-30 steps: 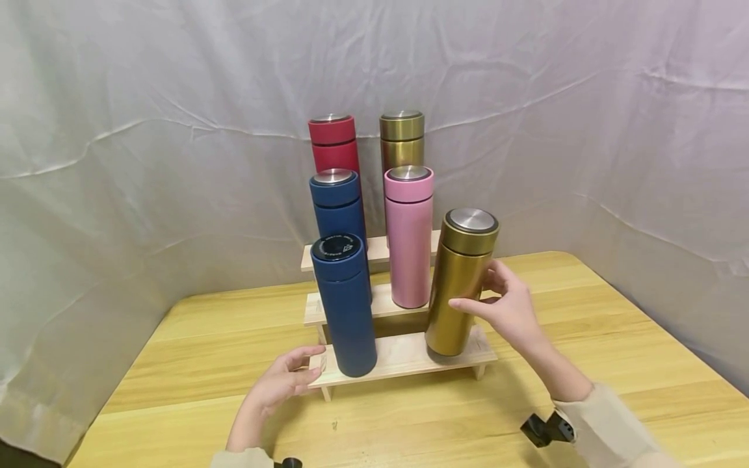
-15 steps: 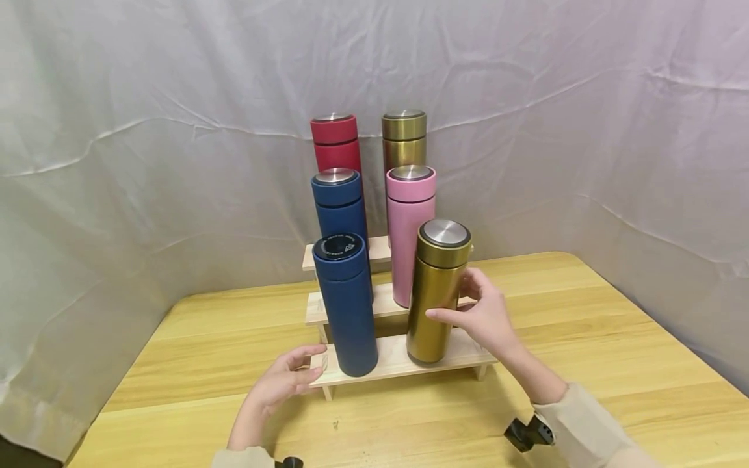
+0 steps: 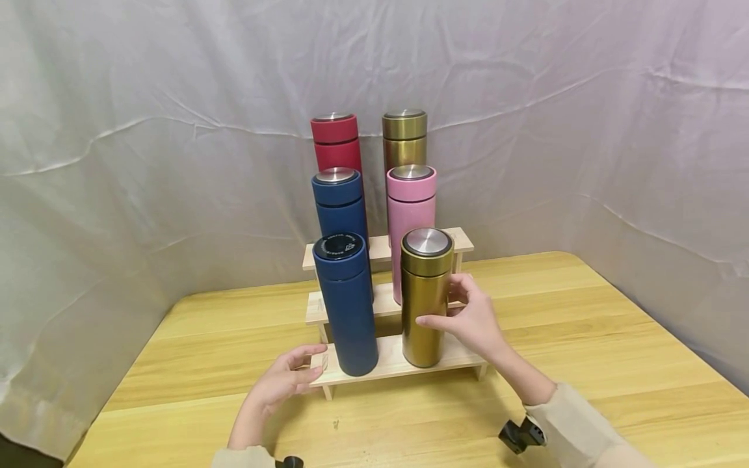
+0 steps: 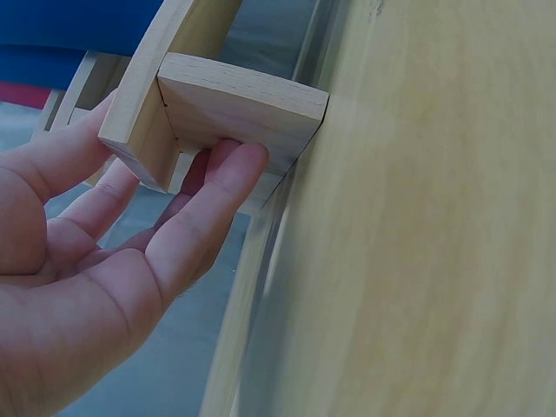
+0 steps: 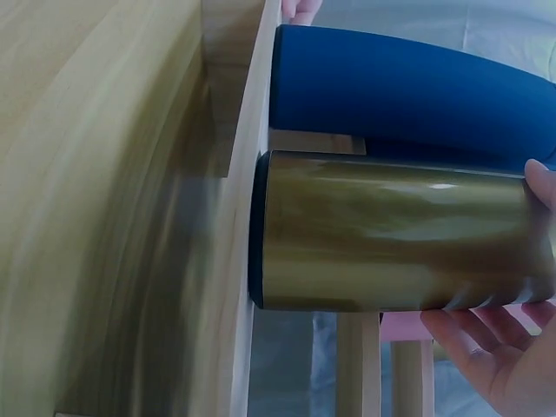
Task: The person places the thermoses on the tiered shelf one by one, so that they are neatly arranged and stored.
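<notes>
My right hand [image 3: 473,320] grips a gold vacuum flask [image 3: 422,322], thumb on the near side and fingers round its right side. The flask stands upright on the lowest step of a three-step wooden stand [image 3: 386,354]; in the right wrist view its base meets the board. To its left, a blue flask [image 3: 345,312] with a black lid top stands on the same step. My left hand [image 3: 282,382] holds the left end of that step; in the left wrist view the fingers and thumb [image 4: 213,200] lie about the board and its leg.
On the middle step stand another blue flask [image 3: 337,205] and a pink one [image 3: 412,205]. A red flask [image 3: 335,136] and a second gold flask [image 3: 405,136] are on the top step. Grey cloth [image 3: 234,130] hangs behind the wooden table [image 3: 222,318].
My right hand has moved the gold flask left along the lowest step, from tilted near the right end to upright in front of the pink flask. The left hand has stayed put.
</notes>
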